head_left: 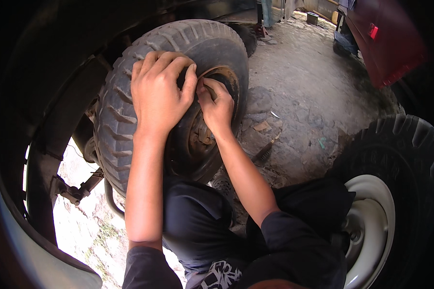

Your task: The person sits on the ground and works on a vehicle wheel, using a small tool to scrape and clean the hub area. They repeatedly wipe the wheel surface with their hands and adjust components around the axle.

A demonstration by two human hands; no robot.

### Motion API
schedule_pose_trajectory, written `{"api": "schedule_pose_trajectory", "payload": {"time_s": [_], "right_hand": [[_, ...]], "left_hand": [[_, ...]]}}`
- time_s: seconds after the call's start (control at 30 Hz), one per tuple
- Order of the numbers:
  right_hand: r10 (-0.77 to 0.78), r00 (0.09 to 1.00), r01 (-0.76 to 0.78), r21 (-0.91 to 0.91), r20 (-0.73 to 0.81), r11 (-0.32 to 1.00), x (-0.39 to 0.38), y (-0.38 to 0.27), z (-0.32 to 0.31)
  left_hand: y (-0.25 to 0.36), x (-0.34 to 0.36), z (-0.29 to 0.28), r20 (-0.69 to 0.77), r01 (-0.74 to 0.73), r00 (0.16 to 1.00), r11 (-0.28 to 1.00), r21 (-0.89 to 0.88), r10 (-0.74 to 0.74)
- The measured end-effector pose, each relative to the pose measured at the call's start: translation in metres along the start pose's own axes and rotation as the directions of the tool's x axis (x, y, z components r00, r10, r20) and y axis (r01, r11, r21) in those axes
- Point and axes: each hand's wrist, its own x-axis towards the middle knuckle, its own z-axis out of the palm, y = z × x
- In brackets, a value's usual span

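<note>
A worn, deep-treaded tyre (pixel 125 96) sits mounted under a vehicle's wheel arch, its rusty rim (pixel 197 139) facing me. My left hand (pixel 159 91) lies over the tyre's sidewall at the top of the rim, fingers curled toward the rim edge. My right hand (pixel 217 108) is at the upper rim edge, fingertips pinched on a small part that I cannot make out. The two hands touch at the fingertips. My black-clad knees (pixel 197 226) are just below the wheel.
A second tyre on a white rim (pixel 371 226) stands at the lower right. A dark red vehicle body (pixel 386 38) is at the upper right. Stony ground (pixel 299 96) carries scraps and a dark tool-like piece (pixel 263 154). Suspension parts (pixel 77 190) hang at the left.
</note>
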Motion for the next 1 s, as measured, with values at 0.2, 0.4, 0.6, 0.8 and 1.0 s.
{"api": "schedule_pose_trajectory", "payload": {"time_s": [0.2, 0.4, 0.6, 0.8, 1.0], "right_hand": [[-0.054, 0.997, 0.055, 0.013, -0.051, 0.998, 0.006, -0.002, 0.009], [-0.14, 0.986, 0.14, -0.01, -0.085, 0.99, 0.005, -0.004, 0.007], [-0.275, 0.953, 0.27, -0.06, -0.123, 0.961, 0.008, -0.009, 0.004], [-0.494, 0.867, 0.475, -0.192, -0.068, 0.859, 0.011, -0.011, -0.002], [-0.537, 0.843, 0.531, -0.188, 0.019, 0.827, 0.001, -0.021, -0.002]], "left_hand": [[-0.001, 0.002, 0.005, -0.001, 0.008, 1.0, 0.997, 0.077, -0.008], [0.0, 0.003, 0.011, -0.013, 0.014, 1.0, 0.989, 0.147, -0.012], [0.001, 0.005, 0.014, -0.018, 0.043, 0.999, 0.986, 0.16, -0.04], [0.001, 0.005, 0.014, -0.036, 0.041, 0.999, 0.988, 0.15, -0.036], [0.002, 0.004, 0.017, -0.02, 0.06, 0.998, 0.988, 0.142, -0.058]]}}
